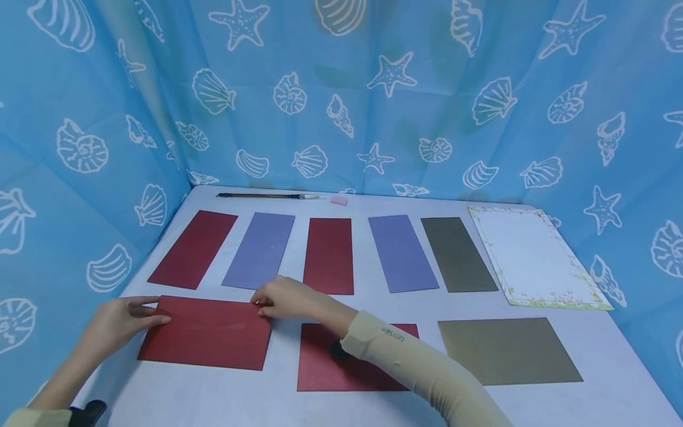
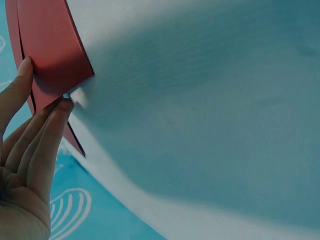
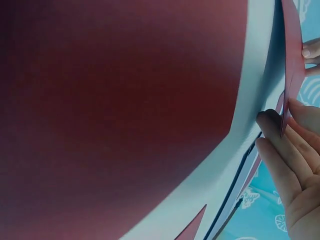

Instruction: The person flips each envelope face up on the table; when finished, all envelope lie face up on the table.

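Observation:
A rectangular red paper sheet [image 1: 210, 341] lies lengthwise at the near left of the table, its far edge lifted in both hands. At its far left corner my left hand [image 1: 120, 323] pinches it, the thumb in front and the fingers behind. My right hand [image 1: 288, 296] grips the far right corner between thumb and fingers. In the left wrist view the red paper [image 2: 52, 47] shows a dark line between two layers near the thumb. Beneath my right forearm lies another red sheet [image 1: 320, 370], partly covered by the sleeve.
Behind, a row holds a dark red sheet [image 1: 194, 249], a purple sheet [image 1: 260, 249], a red sheet [image 1: 328, 255], another purple sheet [image 1: 404, 252] and an olive-brown sheet [image 1: 459, 255]. A brown sheet [image 1: 509, 350] and a flower-bordered board [image 1: 536, 255] lie right. A brush [image 1: 267, 196] and pink eraser-like block [image 1: 338, 201] lie behind.

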A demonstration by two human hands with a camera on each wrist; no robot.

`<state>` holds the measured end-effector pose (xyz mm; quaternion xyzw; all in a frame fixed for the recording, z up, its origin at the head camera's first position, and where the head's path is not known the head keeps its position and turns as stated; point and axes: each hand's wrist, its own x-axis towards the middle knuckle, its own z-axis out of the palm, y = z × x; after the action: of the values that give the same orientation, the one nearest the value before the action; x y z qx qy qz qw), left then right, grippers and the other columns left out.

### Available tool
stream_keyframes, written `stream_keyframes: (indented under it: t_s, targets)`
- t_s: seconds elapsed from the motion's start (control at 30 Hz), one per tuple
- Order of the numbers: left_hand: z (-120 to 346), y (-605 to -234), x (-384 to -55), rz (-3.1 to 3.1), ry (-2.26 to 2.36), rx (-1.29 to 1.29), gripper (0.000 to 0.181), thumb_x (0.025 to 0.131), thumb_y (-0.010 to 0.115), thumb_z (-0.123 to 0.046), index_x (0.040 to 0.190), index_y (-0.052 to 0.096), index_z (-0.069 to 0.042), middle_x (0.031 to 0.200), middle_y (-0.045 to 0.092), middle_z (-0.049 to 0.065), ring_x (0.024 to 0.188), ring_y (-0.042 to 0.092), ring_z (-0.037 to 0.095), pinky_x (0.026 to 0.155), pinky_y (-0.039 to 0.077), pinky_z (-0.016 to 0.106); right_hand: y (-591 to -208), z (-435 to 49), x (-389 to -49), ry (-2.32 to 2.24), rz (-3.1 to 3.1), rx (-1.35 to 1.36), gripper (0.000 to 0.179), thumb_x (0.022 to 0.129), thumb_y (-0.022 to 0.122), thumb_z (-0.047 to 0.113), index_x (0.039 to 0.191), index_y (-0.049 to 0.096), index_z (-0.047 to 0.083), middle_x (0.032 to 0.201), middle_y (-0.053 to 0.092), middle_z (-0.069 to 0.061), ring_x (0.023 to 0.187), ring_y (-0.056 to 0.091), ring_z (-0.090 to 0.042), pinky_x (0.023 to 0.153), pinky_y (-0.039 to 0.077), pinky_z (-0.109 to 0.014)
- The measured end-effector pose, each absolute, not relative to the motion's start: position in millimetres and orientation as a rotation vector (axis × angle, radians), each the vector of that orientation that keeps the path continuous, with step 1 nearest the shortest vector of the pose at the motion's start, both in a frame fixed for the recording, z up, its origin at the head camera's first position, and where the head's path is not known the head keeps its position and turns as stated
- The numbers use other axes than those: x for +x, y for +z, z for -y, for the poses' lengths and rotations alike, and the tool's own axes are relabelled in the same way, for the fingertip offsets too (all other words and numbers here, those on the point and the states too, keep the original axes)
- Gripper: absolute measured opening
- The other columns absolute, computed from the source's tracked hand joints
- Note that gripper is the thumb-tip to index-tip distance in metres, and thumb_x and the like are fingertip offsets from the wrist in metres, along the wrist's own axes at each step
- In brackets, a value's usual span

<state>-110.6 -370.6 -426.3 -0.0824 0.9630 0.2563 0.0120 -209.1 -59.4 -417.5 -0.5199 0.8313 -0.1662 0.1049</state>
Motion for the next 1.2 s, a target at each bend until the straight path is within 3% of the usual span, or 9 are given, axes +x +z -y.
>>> stream_keyframes:
  t_s: [0.13,0.43,0.57,0.6,0.67,0.73,0.8,1.03,1.2]
  targets:
    - [370,-426,-111,-2.999,0.798,-0.279,0.072,0.072,0.086,-0.029,0.12,0.056,0.016,0.096,0.066,0.031,0.088,0.063,0.047,0.063,0.057,0.044,-419,58,-208,-0.51,-2.462,-1.532,0.023,0.092,0.066,0.016,0.113,0.071,0.009,0.094,0.071,0.004,0.077,0.058,0.002,0.072,0.042,-0.008]
    - [367,-423,-108,-3.039,0.73,-0.195,0.067,0.074,0.084,-0.031,0.119,0.06,0.013,0.099,0.067,0.029,0.092,0.064,0.046,0.067,0.057,0.045,-422,44,-210,-0.62,-2.379,-1.354,0.036,0.092,0.067,0.018,0.127,0.064,0.01,0.116,0.068,0.003,0.104,0.062,-0.002,0.081,0.046,-0.012]
    - [359,-415,-99,-3.01,0.571,-0.027,0.061,0.076,0.082,-0.034,0.117,0.064,0.008,0.098,0.068,0.026,0.084,0.065,0.041,0.066,0.057,0.043,-415,37,-203,-0.449,-2.376,-1.399,0.039,0.093,0.066,0.023,0.131,0.063,0.017,0.103,0.071,0.007,0.07,0.056,0.0,0.067,0.042,-0.011]
    - [356,-413,-96,-2.988,0.531,0.007,0.061,0.076,0.081,-0.035,0.117,0.065,0.007,0.094,0.069,0.022,0.079,0.064,0.036,0.063,0.056,0.039,-414,37,-200,-0.407,-2.366,-1.435,0.039,0.093,0.066,0.024,0.132,0.062,0.018,0.105,0.07,0.007,0.07,0.056,0.001,0.066,0.042,-0.011]
    - [348,-411,-91,-2.935,0.484,0.048,0.062,0.076,0.081,-0.037,0.118,0.065,0.006,0.093,0.069,0.018,0.076,0.059,0.027,0.059,0.053,0.033,-412,36,-195,-0.338,-2.335,-1.503,0.04,0.093,0.066,0.024,0.133,0.061,0.019,0.11,0.07,0.006,0.074,0.058,0.001,0.071,0.042,-0.011]
    - [341,-411,-87,-2.883,0.474,0.048,0.062,0.076,0.08,-0.036,0.119,0.064,0.007,0.092,0.069,0.015,0.075,0.055,0.021,0.057,0.047,0.029,-412,36,-191,-0.301,-2.308,-1.549,0.041,0.093,0.065,0.023,0.134,0.06,0.018,0.126,0.063,0.007,0.097,0.06,0.004,0.082,0.042,-0.01]
    - [336,-412,-85,-2.86,0.479,0.046,0.063,0.076,0.081,-0.035,0.119,0.063,0.008,0.092,0.069,0.013,0.074,0.055,0.019,0.057,0.045,0.027,-412,36,-188,-0.271,-2.291,-1.565,0.043,0.093,0.065,0.023,0.135,0.058,0.017,0.131,0.06,0.007,0.117,0.053,0.002,0.091,0.04,-0.011]
    - [336,-426,-82,-2.828,0.46,0.045,0.066,0.074,0.082,-0.036,0.121,0.063,0.006,0.098,0.07,0.015,0.079,0.06,0.021,0.07,0.057,0.035,-414,38,-184,-0.208,-2.289,-1.614,0.042,0.093,0.066,0.023,0.134,0.059,0.015,0.129,0.061,0.008,0.118,0.052,0.003,0.095,0.037,-0.01]
    - [338,-431,-81,-2.834,0.471,0.034,0.062,0.076,0.081,-0.033,0.121,0.064,0.005,0.096,0.07,0.013,0.077,0.058,0.018,0.065,0.054,0.028,-416,35,-183,-0.235,-2.284,-1.618,0.042,0.093,0.066,0.024,0.133,0.06,0.014,0.128,0.061,0.007,0.117,0.052,0.004,0.094,0.036,-0.009]
